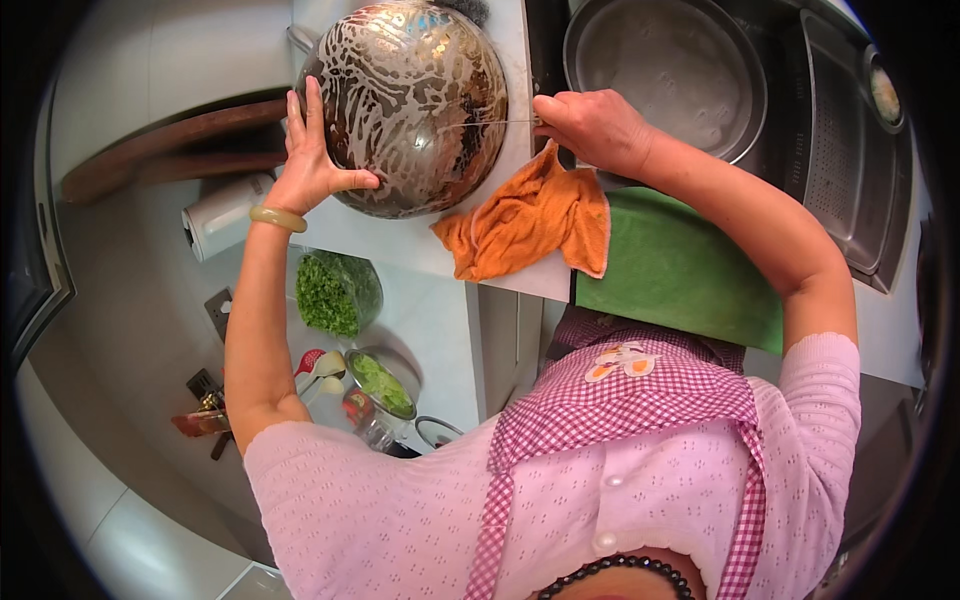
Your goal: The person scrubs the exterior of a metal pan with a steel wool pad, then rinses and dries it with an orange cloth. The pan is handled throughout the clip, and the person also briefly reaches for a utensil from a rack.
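Observation:
A round metal pan or wok [420, 112], its curved outer side up and streaked with suds, lies on the white countertop [330, 232]. My left hand [311, 150] rests spread against its left side, fingers apart. My right hand [596, 127] is curled with the fingers bent in, at the sink's near left edge, right of the pan; its fingertips are hidden, so what it may hold cannot be told. Just below it lies a crumpled orange cloth [529, 217]. Dark scouring material [466, 10] shows behind the pan.
The sink holds a large metal basin [660, 75] of cloudy water and a perforated steel tray [840, 150]. A green mat [675, 262] covers the counter's front edge. At left are a bag of chopped greens [330, 292], a bowl of sliced greens [381, 384] and a white appliance [225, 214].

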